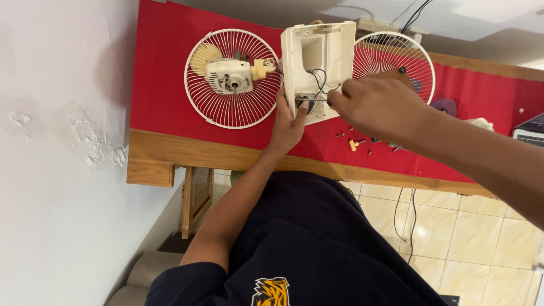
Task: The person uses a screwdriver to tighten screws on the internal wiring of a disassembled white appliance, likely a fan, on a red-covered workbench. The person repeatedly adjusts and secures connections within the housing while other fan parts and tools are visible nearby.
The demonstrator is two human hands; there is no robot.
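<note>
Steadying the cream plastic fan base [317,62] at upper centre of the frame, the left hand [287,126] presses fingers against its lower edge, not closed around it. The right hand [377,107] pinches a thin screwdriver [315,101] pointing into the base's open wiring. A wire fan guard with motor [233,78] lies left on the red tabletop [161,85]; small screws [354,141] are scattered below the right hand.
</note>
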